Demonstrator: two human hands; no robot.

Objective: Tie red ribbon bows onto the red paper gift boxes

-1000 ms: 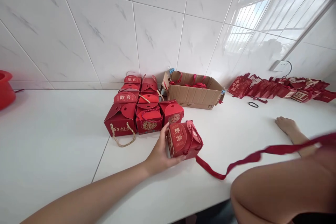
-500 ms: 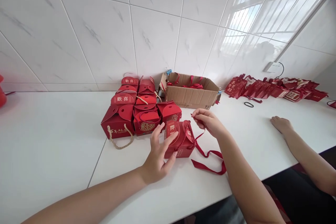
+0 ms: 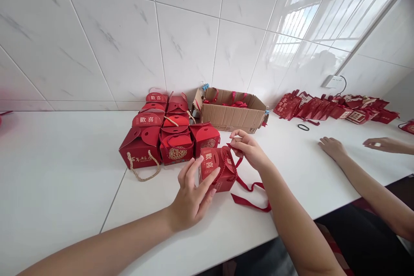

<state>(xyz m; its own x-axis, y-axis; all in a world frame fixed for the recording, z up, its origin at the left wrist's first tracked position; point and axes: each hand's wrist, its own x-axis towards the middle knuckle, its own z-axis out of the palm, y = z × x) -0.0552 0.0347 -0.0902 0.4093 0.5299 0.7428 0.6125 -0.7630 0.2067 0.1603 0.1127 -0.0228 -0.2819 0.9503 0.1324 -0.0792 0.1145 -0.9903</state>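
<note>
A small red gift box with a twisted red cord stands on the white table in front of me. My left hand steadies its left and near sides, fingers somewhat spread against it. Just above the box's right side, my right hand pinches the end of a red ribbon. From there the ribbon runs down by the box and lies in a loose loop on the table. Part of the box's near face is hidden behind my left fingers.
Several finished-looking red gift boxes stand in rows behind on the left. A cardboard box with red ribbons inside sits by the tiled wall. Red packages and a black ring lie right, near another person's hands.
My right hand has brought the ribbon end closer to the box's top right. My left fingers have drawn closer together. On the right, another person's second hand has come into view.
</note>
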